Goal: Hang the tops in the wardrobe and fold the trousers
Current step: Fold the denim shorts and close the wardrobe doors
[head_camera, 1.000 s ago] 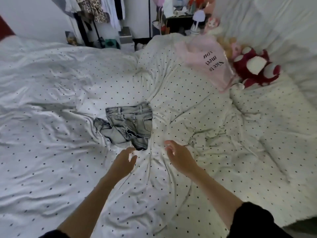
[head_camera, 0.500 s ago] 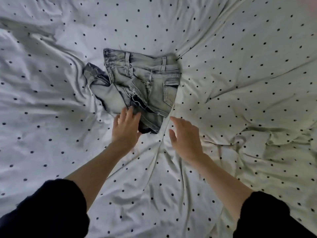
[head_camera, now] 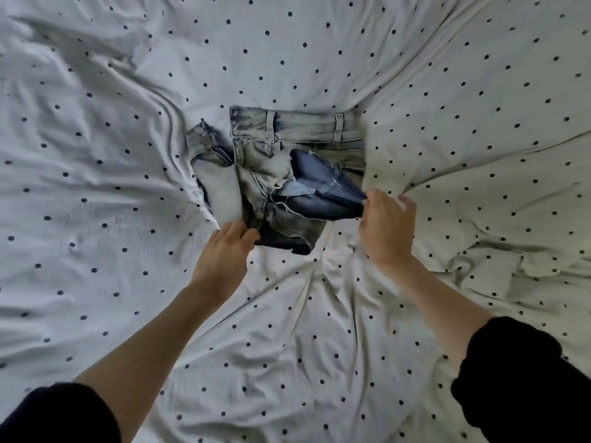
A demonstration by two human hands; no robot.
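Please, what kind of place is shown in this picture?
Most likely a bedroom, on a bed. A rumpled white dotted sheet fills the view, and denim jeans lie on it, gripped by the left hand and the right hand. No furniture shows.

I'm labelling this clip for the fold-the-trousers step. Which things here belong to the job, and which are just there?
In the job:
denim shorts
left hand, gripping their lower edge
right hand, pinching a lifted dark leg

Just there:
dotted sheet
black sleeves
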